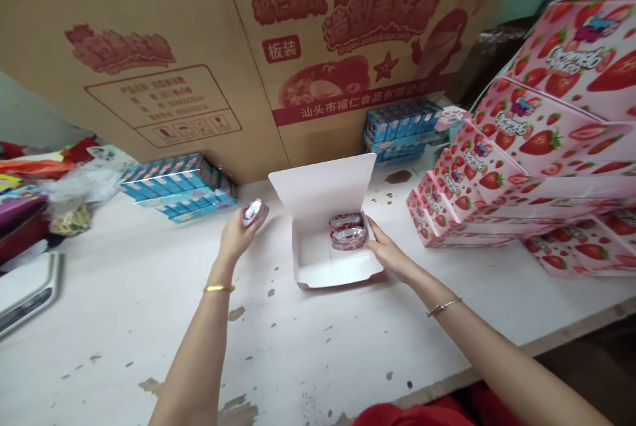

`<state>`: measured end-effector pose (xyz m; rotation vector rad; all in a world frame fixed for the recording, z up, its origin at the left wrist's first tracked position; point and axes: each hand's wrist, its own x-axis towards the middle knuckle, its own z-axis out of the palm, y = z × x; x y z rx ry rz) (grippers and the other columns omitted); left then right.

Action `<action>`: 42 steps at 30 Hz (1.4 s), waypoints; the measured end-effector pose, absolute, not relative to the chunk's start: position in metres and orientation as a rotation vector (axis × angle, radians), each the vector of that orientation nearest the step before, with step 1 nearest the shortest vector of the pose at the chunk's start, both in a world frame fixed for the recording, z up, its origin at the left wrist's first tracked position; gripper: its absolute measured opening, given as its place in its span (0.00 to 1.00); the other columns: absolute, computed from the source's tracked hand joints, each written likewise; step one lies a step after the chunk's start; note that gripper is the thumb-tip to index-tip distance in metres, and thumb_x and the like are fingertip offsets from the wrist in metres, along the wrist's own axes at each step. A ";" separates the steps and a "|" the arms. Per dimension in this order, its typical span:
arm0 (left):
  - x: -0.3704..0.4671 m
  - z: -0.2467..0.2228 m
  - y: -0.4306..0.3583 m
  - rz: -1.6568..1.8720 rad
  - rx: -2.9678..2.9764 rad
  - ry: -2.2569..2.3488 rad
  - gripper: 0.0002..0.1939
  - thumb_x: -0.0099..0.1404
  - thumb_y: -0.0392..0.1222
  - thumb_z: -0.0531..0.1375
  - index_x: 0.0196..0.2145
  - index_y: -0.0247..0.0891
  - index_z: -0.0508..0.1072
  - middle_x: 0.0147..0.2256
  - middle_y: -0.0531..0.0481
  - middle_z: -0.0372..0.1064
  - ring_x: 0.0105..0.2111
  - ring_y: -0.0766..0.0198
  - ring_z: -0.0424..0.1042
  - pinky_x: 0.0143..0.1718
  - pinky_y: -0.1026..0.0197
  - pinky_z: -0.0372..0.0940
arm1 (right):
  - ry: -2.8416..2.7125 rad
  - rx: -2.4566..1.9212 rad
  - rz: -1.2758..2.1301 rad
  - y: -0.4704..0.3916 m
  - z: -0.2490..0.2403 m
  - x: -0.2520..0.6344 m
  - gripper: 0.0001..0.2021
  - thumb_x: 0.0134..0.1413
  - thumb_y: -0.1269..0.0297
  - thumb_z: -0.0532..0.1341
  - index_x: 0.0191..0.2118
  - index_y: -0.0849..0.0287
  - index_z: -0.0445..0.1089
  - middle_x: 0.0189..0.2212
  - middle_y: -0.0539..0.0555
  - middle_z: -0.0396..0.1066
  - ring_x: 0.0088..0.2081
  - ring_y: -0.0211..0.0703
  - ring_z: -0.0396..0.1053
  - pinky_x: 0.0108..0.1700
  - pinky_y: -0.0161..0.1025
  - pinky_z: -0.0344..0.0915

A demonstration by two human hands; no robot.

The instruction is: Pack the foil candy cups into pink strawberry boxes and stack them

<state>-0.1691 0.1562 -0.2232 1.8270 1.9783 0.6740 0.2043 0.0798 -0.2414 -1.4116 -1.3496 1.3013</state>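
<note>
An open cardboard box (pixel 311 257), white inside, lies on the table with its lid (pixel 325 184) raised at the back. Two shiny wrapped candy packs (pixel 348 236), red and silver, sit against its right wall. My right hand (pixel 390 255) grips that right wall, thumb at the inner side near the packs and fingers outside. To the left of the box, my left hand (pixel 237 234) is raised with a similar wrapped candy pack (pixel 255 212) held between its fingers. That pack is apart from the box.
Large brown cartons (pixel 318 68) stand behind. Blue boxes (pixel 173 181) are stacked at back left, more blue boxes (pixel 400 128) at back right. Pink strawberry-print boxes (pixel 497 148) rise on the right. A scale (pixel 27 290) and plastic bags (pixel 74 194) are at left.
</note>
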 end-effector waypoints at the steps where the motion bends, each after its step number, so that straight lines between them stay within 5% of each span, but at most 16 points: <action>1: -0.173 -0.213 0.146 0.840 1.815 1.893 0.28 0.61 0.56 0.61 0.53 0.38 0.67 0.48 0.39 0.73 0.46 0.50 0.73 0.47 0.51 0.66 | -1.325 -1.419 1.317 0.080 -0.242 0.204 0.38 0.51 0.67 0.56 0.69 0.50 0.52 0.68 0.49 0.55 0.70 0.50 0.46 0.71 0.54 0.41; 4: -0.170 -0.171 0.110 1.072 1.779 1.512 0.28 0.59 0.53 0.65 0.54 0.41 0.66 0.49 0.44 0.71 0.45 0.55 0.73 0.45 0.55 0.69 | -1.259 -1.403 1.355 0.081 -0.243 0.202 0.37 0.50 0.67 0.57 0.68 0.48 0.55 0.67 0.48 0.58 0.70 0.51 0.48 0.71 0.56 0.43; 8: -0.115 -0.136 0.087 0.794 2.054 1.269 0.23 0.61 0.46 0.64 0.53 0.43 0.68 0.49 0.44 0.72 0.44 0.57 0.72 0.44 0.56 0.68 | -1.201 -1.375 1.381 0.080 -0.239 0.200 0.36 0.48 0.68 0.58 0.66 0.47 0.56 0.64 0.48 0.63 0.68 0.52 0.52 0.69 0.59 0.47; 17: -0.023 -0.166 0.121 0.120 2.682 1.661 0.14 0.66 0.32 0.53 0.47 0.37 0.72 0.47 0.38 0.72 0.50 0.48 0.69 0.49 0.47 0.60 | -1.265 -1.333 1.346 0.083 -0.241 0.205 0.37 0.44 0.69 0.57 0.64 0.51 0.60 0.65 0.48 0.61 0.69 0.48 0.50 0.71 0.52 0.41; 24: -0.029 -0.170 0.059 0.641 1.872 2.044 0.29 0.64 0.47 0.61 0.58 0.29 0.65 0.54 0.27 0.66 0.56 0.42 0.66 0.55 0.46 0.60 | -1.294 -1.310 1.372 0.073 -0.223 0.206 0.33 0.44 0.62 0.61 0.61 0.52 0.64 0.63 0.51 0.64 0.67 0.54 0.55 0.69 0.57 0.46; 28: -0.023 -0.186 0.027 0.702 1.370 1.943 0.06 0.55 0.38 0.66 0.32 0.36 0.75 0.39 0.34 0.76 0.47 0.41 0.74 0.52 0.48 0.64 | -1.295 -1.497 1.421 0.055 -0.216 0.207 0.38 0.42 0.63 0.61 0.64 0.53 0.61 0.63 0.57 0.63 0.65 0.56 0.58 0.66 0.51 0.54; 31: -0.036 -0.184 -0.001 0.810 1.250 1.991 0.08 0.49 0.32 0.67 0.20 0.40 0.71 0.31 0.40 0.77 0.43 0.45 0.76 0.52 0.50 0.64 | -1.227 -1.635 1.569 0.039 -0.217 0.203 0.39 0.36 0.69 0.59 0.61 0.53 0.64 0.57 0.65 0.69 0.52 0.57 0.73 0.43 0.45 0.72; 34: -0.044 -0.164 -0.061 0.970 1.243 1.847 0.08 0.47 0.39 0.70 0.28 0.40 0.77 0.34 0.44 0.78 0.40 0.50 0.76 0.50 0.52 0.67 | -1.319 -1.549 1.700 0.004 -0.207 0.199 0.38 0.28 0.69 0.56 0.56 0.56 0.68 0.44 0.63 0.77 0.33 0.55 0.77 0.25 0.42 0.69; 36: -0.046 -0.154 -0.108 1.163 1.123 1.636 0.19 0.48 0.45 0.71 0.40 0.41 0.80 0.40 0.45 0.79 0.40 0.52 0.76 0.48 0.52 0.69 | -1.417 -1.437 1.789 -0.023 -0.197 0.194 0.38 0.28 0.67 0.54 0.55 0.58 0.68 0.37 0.58 0.79 0.28 0.52 0.75 0.24 0.41 0.69; 42: -0.012 -0.167 -0.220 1.698 0.430 1.620 0.33 0.46 0.47 0.73 0.51 0.42 0.76 0.49 0.45 0.75 0.48 0.52 0.74 0.52 0.53 0.68 | -1.584 -1.264 1.887 -0.084 -0.185 0.178 0.40 0.31 0.66 0.53 0.59 0.57 0.67 0.45 0.57 0.78 0.41 0.56 0.77 0.36 0.45 0.76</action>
